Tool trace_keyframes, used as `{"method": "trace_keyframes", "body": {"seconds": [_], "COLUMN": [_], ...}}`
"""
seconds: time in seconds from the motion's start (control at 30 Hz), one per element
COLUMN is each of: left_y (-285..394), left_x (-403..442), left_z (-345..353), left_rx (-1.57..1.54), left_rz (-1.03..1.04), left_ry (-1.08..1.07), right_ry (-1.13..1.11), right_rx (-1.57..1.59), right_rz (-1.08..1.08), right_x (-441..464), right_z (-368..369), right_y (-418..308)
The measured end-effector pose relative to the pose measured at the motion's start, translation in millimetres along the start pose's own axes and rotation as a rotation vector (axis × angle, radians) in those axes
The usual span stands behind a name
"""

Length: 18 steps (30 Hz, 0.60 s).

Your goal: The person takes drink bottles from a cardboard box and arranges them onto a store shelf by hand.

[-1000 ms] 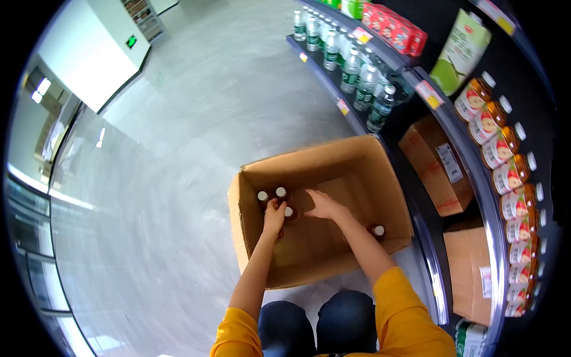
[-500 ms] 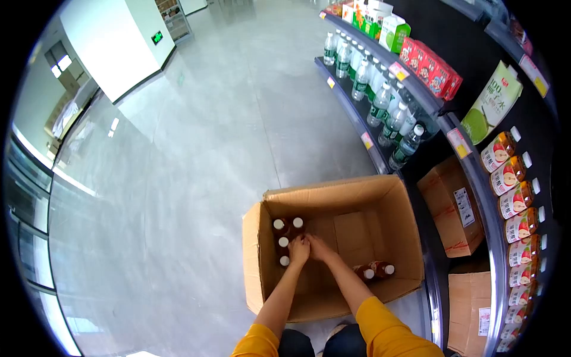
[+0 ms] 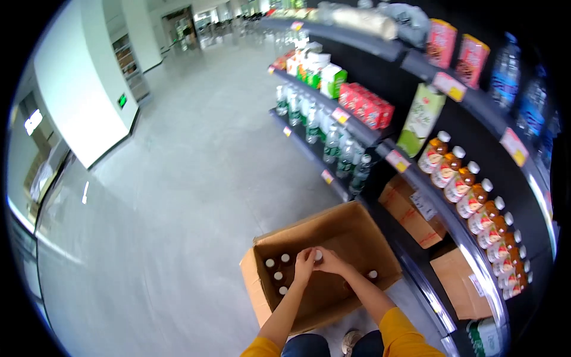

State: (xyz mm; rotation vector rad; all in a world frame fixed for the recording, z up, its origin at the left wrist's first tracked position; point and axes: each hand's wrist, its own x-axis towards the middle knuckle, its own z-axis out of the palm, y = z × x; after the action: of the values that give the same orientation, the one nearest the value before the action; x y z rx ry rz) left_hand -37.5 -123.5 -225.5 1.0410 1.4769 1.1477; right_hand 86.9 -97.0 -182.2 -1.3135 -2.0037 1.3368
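Note:
My left hand (image 3: 304,263) and my right hand (image 3: 333,262) meet above the open cardboard box (image 3: 257,291). Between them shows the white cap of a drink bottle (image 3: 319,256), its body mostly hidden by my fingers. My right hand curls round the far side of it, and the left fingers press against its near side. Left of my hands, several white-capped bottles (image 3: 278,275) stand together in the box. Another capped bottle (image 3: 373,274) is at the box's right side, partly beside my right forearm.
Right of the box, a shelf holds a row of apple drink bottles (image 3: 470,199), a green-and-white carton (image 3: 421,119) and red packs (image 3: 366,106). Water bottles (image 3: 331,146) line a lower shelf. Cardboard boxes (image 3: 461,282) sit underneath. Grey floor (image 3: 178,196) lies to the left.
The view has tilted up and swung right, showing more shelving. My hands were together beside the left-hand bottles; they are now farther from them, with a white cap visible between them.

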Motion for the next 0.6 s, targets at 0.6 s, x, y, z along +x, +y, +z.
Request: {"method": "trace_keyframes", "body": {"seconds": [0.6], "left_y": [252], "left_x": [-153], "left_z": [100], "left_rx": [-0.048], "left_rz": [0.220], "left_ry": [-1.188], "right_ry": [0.582], "right_rx": [-0.045], "right_rz": [0.069], "right_x": [-318], "right_z": [-168], "right_y": [-186]}}
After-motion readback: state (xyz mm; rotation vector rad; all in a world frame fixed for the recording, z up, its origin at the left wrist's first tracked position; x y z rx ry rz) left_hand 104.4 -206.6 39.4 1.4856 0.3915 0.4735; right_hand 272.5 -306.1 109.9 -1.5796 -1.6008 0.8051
